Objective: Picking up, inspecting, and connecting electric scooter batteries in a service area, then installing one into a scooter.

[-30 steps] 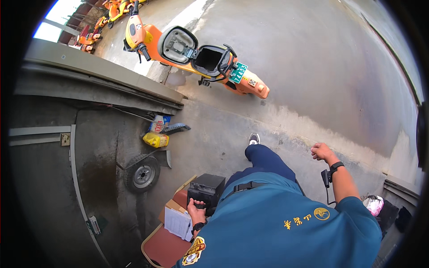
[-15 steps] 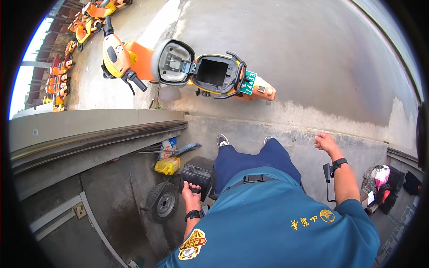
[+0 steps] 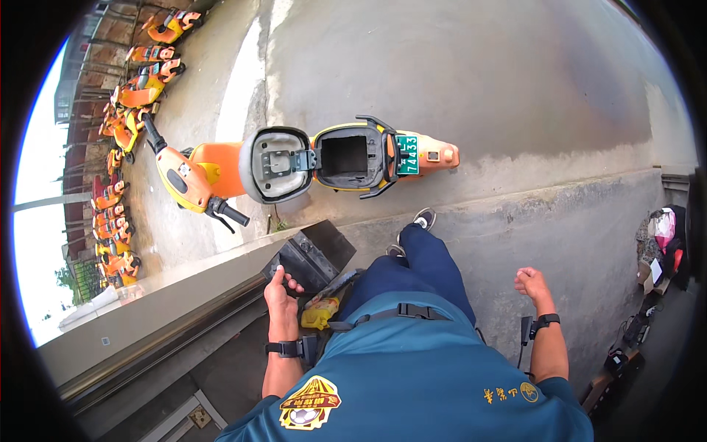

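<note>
Left hand (image 3: pixel 279 289) gripping boxy black battery (image 3: pixel 310 255) near orange scooter (image 3: pixel 294 160) with open seat, right hand (image 3: pixel 531 281) fisted, empty, well apart.

One black battery box (image 3: pixel 309 258), one open-seated orange scooter (image 3: pixel 294 162), one yellow jug (image 3: pixel 318 315), two hands.

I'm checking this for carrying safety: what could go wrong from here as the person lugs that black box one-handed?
The left hand alone grips the black box by its top, while the right hand is a free fist; the box could slip or swing into the leg. A yellow jug lies beside the feet, a possible trip. The orange scooter stands close ahead with its seat up; the box might knock it.
</note>
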Demonstrator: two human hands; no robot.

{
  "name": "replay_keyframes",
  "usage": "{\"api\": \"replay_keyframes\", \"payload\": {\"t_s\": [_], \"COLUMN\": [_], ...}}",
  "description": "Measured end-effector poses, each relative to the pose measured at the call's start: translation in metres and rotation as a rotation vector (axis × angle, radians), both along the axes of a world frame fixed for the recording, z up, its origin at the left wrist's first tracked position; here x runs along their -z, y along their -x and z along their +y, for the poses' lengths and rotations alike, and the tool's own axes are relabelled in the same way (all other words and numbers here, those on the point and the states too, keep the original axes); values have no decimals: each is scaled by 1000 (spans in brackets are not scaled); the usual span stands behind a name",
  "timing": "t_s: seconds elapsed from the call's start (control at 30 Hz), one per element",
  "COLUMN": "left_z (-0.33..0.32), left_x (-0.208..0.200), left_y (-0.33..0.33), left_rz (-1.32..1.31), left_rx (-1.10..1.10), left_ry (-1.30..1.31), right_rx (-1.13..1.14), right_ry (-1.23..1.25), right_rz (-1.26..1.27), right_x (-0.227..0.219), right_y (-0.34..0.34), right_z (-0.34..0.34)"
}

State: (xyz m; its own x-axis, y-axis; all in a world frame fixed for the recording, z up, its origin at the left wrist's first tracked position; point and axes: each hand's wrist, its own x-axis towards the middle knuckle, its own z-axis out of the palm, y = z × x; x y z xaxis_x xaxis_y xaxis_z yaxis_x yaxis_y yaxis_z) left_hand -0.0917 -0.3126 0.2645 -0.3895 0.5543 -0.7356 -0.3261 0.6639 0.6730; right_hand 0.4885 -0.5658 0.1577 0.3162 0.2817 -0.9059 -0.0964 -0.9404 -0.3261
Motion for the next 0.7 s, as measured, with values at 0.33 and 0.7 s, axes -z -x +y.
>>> {"api": "replay_keyframes", "payload": {"t_s": [0.33, 0.7], "left_z": [156, 265], "left_x": [-22, 55], "left_y": [-64, -89], "left_rz": [75, 27], "left_rx": [282, 467], "left_ry": [-121, -21], "right_rx": [147, -389], "right_ry": [-12, -553], "right_rz": [-22, 97], "right_x": [35, 81], "right_y": [-4, 184], "right_z": [11, 207]}}
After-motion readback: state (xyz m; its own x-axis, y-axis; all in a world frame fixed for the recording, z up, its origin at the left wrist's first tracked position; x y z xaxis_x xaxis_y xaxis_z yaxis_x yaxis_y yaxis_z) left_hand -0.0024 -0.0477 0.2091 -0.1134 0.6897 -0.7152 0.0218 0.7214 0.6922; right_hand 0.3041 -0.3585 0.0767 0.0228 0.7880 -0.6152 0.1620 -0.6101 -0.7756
